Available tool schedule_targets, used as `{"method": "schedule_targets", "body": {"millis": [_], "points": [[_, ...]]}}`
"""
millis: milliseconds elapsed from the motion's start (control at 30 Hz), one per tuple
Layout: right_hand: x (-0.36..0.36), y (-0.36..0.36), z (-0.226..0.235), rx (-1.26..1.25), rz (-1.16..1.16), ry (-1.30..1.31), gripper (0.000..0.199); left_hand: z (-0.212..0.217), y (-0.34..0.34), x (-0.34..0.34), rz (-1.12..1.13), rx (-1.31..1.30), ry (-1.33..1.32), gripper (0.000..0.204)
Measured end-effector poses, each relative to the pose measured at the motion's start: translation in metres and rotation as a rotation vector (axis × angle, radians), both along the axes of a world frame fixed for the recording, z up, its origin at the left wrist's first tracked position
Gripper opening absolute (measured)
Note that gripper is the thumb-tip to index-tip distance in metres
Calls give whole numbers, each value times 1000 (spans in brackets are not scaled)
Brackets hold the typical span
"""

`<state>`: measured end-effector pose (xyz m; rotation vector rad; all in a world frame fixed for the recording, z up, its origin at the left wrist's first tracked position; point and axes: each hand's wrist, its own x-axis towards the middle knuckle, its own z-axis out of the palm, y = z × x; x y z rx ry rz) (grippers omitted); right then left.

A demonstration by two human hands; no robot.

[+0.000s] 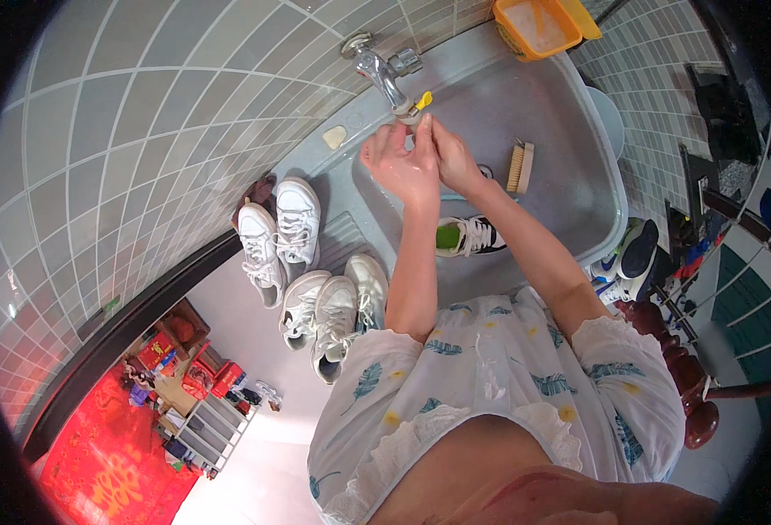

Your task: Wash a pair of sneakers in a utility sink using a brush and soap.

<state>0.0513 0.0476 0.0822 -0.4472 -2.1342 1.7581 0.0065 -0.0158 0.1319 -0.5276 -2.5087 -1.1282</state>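
My left hand (398, 162) and my right hand (453, 157) are raised together just under the metal tap (383, 74) with its small yellow tag, fingers touching each other. Neither hand shows anything held. Below them, in the grey sink basin (569, 175), lies a white sneaker with black stripes (477, 236) with a green piece (447, 237) tucked in it. A wooden scrub brush (520, 166) rests in the basin to the right of my hands.
Two pairs of white sneakers (280, 232) (333, 311) stand on the sink's ribbed left side. A soap bar (334, 136) sits on the rim. A yellow tub (538, 26) is at the far corner. More shoes (630, 258) lie right of the sink.
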Motion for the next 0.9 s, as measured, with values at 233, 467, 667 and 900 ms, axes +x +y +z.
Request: {"method": "schedule_targets", "body": {"millis": [233,467,667,900], "points": [[-6,15,-17,-51,136,-203,27,3,0,-5,-21,-59,-50,25],[37,51,-23,248,76,-315,41,81,-55,-50,-272,-204,-22,26],[133,50,-62,403,256,-719,32,127,-22,-91,-827,-505,398,49],[222,16,-79,382,369,-858,26,109,0,-97,-814,-540,537,36]]}}
